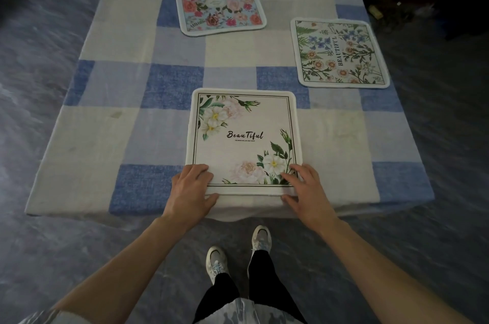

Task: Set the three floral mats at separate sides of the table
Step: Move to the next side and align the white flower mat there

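Both hands are on the nearest mat. The left hand grips its near left corner, fingers on top and thumb tucked against the front edge. The right hand pinches the near right corner the same way. Whether the thumbs reach under the cloth I cannot tell.

The white mat lies flat at the near side of the table, its front edge just at the table's lip. It looks light, soft and a little padded, like a thick fabric square that would droop if lifted by one corner. I would say two corners of one edge are the right hold, and sliding it should be easy on the checked tablecloth.

It has a cream face, a thin dark double border, pale peonies and white blossoms in two opposite corners, and "Beautiful" in script at the centre.

The rose mat, blue with pink and red blooms, sits at the far side. The botanical mat, with ferns and daisies, sits at the right side, well apart from both. To my eye, all three now hold separate sides.
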The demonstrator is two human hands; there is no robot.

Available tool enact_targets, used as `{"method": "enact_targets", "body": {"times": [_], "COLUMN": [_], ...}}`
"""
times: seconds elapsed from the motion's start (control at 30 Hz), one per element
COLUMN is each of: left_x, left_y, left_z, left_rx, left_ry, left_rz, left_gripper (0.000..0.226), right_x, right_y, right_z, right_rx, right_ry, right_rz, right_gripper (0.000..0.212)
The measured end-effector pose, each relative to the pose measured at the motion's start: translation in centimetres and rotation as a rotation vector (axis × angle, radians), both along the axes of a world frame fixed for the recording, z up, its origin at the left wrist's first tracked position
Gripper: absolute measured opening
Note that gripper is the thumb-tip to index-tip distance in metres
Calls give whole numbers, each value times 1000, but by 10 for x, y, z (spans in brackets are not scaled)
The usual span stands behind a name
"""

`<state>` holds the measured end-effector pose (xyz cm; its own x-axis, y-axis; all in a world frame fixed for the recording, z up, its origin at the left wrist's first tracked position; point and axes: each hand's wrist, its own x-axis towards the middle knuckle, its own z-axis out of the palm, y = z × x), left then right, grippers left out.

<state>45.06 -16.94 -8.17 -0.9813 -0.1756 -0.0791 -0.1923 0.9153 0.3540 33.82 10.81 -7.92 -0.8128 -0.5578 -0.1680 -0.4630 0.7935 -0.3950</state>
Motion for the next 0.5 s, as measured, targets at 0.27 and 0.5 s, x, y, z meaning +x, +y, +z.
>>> {"method": "enact_targets", "body": {"times": [0.27,0.5], "left_x": [0,1], "left_y": [4,9], "left_z": [2,4], "left_rx": [-8,-4], "left_ry": [9,14], "left_rz": [2,18], "left_gripper": [38,34], "right_x": [-8,-2], "right_y": [1,-5], "right_z": [3,7], "right_rx": [-14,14], "right_ry": [-17,-30], "right_rz": [0,-34], "right_gripper": [53,54]}}
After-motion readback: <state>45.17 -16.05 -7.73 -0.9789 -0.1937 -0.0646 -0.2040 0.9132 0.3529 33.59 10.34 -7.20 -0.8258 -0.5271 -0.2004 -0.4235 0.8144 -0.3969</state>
